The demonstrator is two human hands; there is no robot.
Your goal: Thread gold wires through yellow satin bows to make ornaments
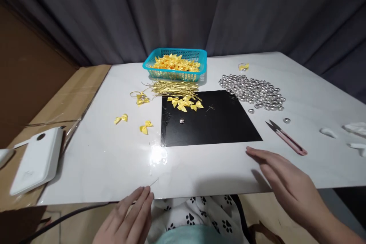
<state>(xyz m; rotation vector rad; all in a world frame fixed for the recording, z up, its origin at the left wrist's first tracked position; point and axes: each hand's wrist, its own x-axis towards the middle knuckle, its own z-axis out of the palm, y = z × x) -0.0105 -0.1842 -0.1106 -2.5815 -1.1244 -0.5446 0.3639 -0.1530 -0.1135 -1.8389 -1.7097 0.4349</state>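
My left hand (128, 213) is at the table's front edge, fingers pressed together, thumb out of sight. A short, thin piece of wire (154, 182) sticks out from its fingertips. My right hand (288, 179) rests on its side on the white tabletop, fingers stretched out and holding nothing. Its fingertips are just short of the black mat (211, 129). On that mat lie several yellow ribbon bows (183, 103), one silver bead (182, 121) and a few crossed wire bits (211, 108). Pink-handled thread snips (288, 139) lie beyond my right hand.
A blue basket (147, 65) of yellow bows stands at the back, gold wire ties (174, 88) before it. Silver beads (254, 91) are heaped right. Bows with wire loops lie left (142, 98) and back right (243, 67). A white power bank (38, 160) sits on cardboard.
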